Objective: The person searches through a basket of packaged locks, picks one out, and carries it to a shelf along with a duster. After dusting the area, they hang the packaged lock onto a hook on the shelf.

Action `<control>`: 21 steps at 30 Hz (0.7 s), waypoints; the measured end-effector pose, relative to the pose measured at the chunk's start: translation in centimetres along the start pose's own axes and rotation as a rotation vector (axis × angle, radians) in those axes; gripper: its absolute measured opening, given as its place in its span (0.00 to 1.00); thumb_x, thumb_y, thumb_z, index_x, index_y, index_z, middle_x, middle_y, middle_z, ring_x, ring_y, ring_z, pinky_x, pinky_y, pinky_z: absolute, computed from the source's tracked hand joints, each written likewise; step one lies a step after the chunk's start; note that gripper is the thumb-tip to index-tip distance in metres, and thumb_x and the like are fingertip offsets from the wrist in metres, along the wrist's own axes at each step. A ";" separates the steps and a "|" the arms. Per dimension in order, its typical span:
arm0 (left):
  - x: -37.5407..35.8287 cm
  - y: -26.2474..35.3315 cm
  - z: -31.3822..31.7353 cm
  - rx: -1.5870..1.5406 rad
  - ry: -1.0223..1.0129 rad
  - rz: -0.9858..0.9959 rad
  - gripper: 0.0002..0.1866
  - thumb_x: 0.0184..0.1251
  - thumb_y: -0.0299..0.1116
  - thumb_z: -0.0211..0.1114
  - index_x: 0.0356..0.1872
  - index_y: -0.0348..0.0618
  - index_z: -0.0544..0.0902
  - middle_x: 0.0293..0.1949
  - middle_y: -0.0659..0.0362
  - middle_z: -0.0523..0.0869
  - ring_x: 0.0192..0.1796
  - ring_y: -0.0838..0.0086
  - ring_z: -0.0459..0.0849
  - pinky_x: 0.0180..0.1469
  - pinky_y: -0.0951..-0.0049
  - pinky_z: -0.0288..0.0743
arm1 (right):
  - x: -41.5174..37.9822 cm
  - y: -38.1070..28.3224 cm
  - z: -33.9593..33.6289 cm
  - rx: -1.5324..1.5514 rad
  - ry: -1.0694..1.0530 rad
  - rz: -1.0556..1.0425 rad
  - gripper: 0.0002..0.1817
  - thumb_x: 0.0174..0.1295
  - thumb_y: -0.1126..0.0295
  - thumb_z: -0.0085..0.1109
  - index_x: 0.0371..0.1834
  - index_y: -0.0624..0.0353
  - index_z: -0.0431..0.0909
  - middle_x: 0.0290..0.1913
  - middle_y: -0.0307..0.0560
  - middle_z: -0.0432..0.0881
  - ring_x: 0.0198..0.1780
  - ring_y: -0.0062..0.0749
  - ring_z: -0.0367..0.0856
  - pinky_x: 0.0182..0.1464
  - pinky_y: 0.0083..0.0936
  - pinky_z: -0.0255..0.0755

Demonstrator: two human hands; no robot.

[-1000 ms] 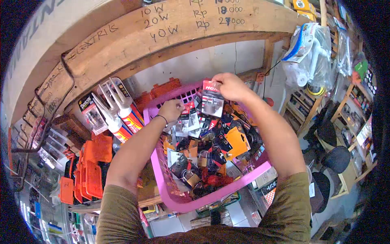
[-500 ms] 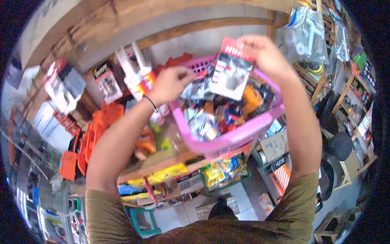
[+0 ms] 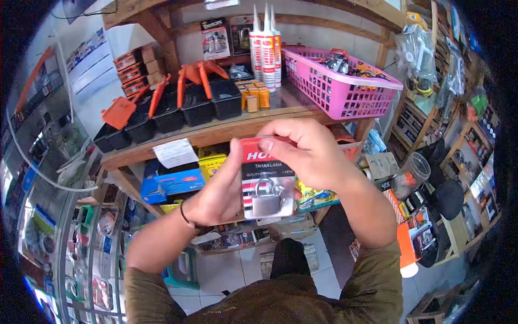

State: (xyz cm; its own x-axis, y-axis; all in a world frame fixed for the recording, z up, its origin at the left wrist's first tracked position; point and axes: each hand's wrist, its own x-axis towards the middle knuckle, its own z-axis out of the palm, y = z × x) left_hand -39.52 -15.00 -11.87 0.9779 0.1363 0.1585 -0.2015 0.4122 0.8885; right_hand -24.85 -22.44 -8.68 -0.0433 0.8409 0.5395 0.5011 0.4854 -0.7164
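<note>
A padlock in a blister pack [image 3: 265,204] with a red header card is held upright in front of my chest. My left hand [image 3: 217,190] grips the pack's left edge, its thumb along the side and the other fingers behind. From the upper right, my right hand [image 3: 315,154] pinches the header, with the thumb on the front over part of the printing. Beyond the hands, the pink basket [image 3: 350,102] stands on the shelf, filled with packaged goods.
White sealant tubes [image 3: 265,59] stand upright beside the basket. Black bins with orange lids [image 3: 202,105] line the shelf at left, near small yellow-orange boxes [image 3: 254,97]. The wooden shelf edge [image 3: 226,134] runs just beyond my hands. A glass case [image 3: 40,216] is at far left.
The padlock pack has come down from over the basket towards my chest. My left hand has left the basket and now grips the pack too. The view has shifted, placing the basket farther off.
</note>
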 end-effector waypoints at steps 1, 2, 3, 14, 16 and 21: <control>-1.0 -0.4 0.1 -0.061 -0.026 0.045 0.40 0.58 0.66 0.29 0.58 0.41 0.59 0.50 0.49 0.72 0.51 0.62 0.75 0.54 0.64 0.69 | -0.2 -1.7 0.6 0.036 -0.056 0.182 0.07 0.60 0.72 0.49 0.35 0.65 0.74 0.28 0.36 0.76 0.32 0.13 0.70 0.35 0.15 0.67; -1.8 -0.6 -0.1 -0.026 -0.092 0.062 0.41 0.57 0.67 0.29 0.58 0.40 0.59 0.50 0.48 0.73 0.50 0.60 0.75 0.53 0.63 0.69 | -0.2 -2.3 1.2 0.035 -0.057 0.182 0.07 0.60 0.72 0.49 0.35 0.65 0.74 0.28 0.36 0.76 0.32 0.13 0.70 0.35 0.15 0.67; -2.4 -0.8 -0.3 0.008 -0.161 0.079 0.42 0.56 0.68 0.29 0.58 0.40 0.60 0.49 0.47 0.73 0.50 0.59 0.75 0.52 0.62 0.70 | -0.2 -2.8 1.7 0.069 -0.066 0.155 0.08 0.61 0.71 0.48 0.35 0.65 0.73 0.27 0.37 0.76 0.30 0.12 0.71 0.33 0.14 0.67; 2.5 -1.0 -0.8 -0.150 -0.026 0.082 0.45 0.51 0.72 0.29 0.51 0.38 0.66 0.38 0.46 0.78 0.38 0.60 0.80 0.33 0.67 0.76 | 1.1 -0.9 -6.4 -0.232 0.116 0.038 0.08 0.60 0.69 0.49 0.37 0.63 0.73 0.28 0.34 0.74 0.28 0.11 0.69 0.29 0.11 0.64; 5.2 0.0 -1.1 -0.111 -0.009 0.090 0.46 0.50 0.73 0.28 0.50 0.37 0.66 0.39 0.45 0.78 0.38 0.59 0.80 0.33 0.66 0.76 | 2.4 0.6 -11.7 -0.438 0.306 0.016 0.09 0.58 0.69 0.50 0.35 0.63 0.74 0.25 0.33 0.73 0.25 0.12 0.67 0.26 0.11 0.62; 14.6 4.0 -0.5 -0.032 0.113 0.144 0.48 0.50 0.74 0.25 0.49 0.36 0.67 0.39 0.43 0.78 0.38 0.55 0.80 0.34 0.63 0.77 | 9.1 6.4 -25.3 -0.796 0.361 0.165 0.16 0.55 0.60 0.51 0.23 0.63 0.78 0.18 0.48 0.77 0.25 0.32 0.77 0.30 0.27 0.68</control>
State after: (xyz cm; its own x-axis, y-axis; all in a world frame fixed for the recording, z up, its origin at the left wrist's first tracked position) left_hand -26.05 -10.88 -6.24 0.9266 0.2959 0.2321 -0.3425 0.4092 0.8457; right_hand -0.17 -17.75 2.87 0.2901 0.6932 0.6598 0.9350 -0.0582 -0.3500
